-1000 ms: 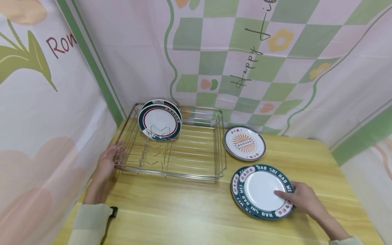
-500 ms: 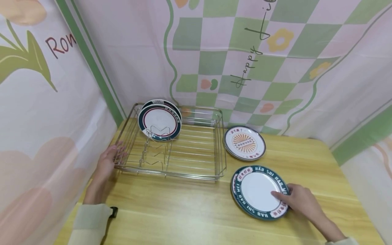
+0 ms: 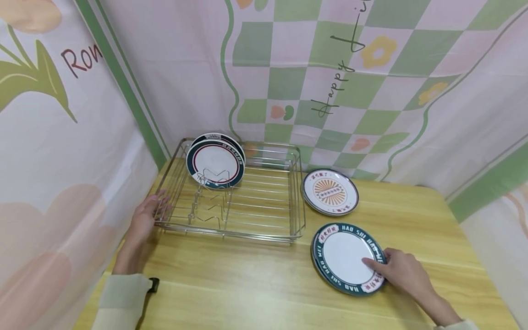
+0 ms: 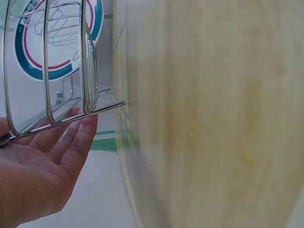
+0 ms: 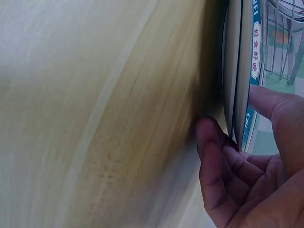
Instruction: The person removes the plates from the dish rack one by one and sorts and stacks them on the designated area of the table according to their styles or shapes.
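Observation:
In the head view my right hand (image 3: pixel 406 275) pinches the near right edge of a green-rimmed white plate (image 3: pixel 348 254), thumb on top. The right wrist view shows the fingers (image 5: pixel 216 164) curled at the edge of two stacked plates (image 5: pixel 240 71); how much of the lower one they grip is unclear. My left hand (image 3: pixel 144 215) rests against the left side of a wire dish rack (image 3: pixel 260 236). In the left wrist view its fingers (image 4: pixel 78 142) lie fairly straight along the rack's metal rail. Two dark-rimmed plates (image 3: pixel 216 160) stand upright at the rack's back left.
Small white plates (image 3: pixel 330 192) with an orange sunburst lie stacked right of the rack. Bent wire dividers (image 3: pixel 210 211) rise inside the rack. A patterned cloth (image 3: pixel 288 78) hangs behind the wooden table (image 3: pixel 247 284).
The top green-rimmed plate has slid left, in my right hand, and now covers the lower one almost fully. My left hand and the rack stay put.

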Available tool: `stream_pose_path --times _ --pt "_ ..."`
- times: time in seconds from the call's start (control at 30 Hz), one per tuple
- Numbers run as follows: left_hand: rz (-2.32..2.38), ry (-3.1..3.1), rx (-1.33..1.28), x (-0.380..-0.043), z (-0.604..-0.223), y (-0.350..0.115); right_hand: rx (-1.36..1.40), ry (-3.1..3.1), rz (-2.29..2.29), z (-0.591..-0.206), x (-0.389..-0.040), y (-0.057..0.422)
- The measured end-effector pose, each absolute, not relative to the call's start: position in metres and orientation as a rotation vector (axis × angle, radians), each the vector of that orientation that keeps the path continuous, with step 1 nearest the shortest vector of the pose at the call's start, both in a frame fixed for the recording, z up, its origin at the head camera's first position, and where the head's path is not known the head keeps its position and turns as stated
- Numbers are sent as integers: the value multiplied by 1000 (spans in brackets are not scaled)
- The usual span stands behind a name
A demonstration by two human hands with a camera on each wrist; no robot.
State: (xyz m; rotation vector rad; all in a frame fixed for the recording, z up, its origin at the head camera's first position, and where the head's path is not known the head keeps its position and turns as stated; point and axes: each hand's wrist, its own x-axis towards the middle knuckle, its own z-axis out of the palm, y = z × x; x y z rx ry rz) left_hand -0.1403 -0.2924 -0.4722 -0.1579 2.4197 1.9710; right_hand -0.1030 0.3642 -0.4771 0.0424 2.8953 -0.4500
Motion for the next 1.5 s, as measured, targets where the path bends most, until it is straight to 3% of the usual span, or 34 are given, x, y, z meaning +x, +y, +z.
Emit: stream_pose_path --times 0.73,1.07,1.5 --pt "1951 2419 -144 -141 -472 -294 31 2823 -347 -467 -119 365" --pt "1955 2423 -137 -142 -474 -294 -117 3020 -291 -417 -137 348" --pt "1940 2442 -140 -141 -472 -292 -603 3160 -291 -330 -163 265"
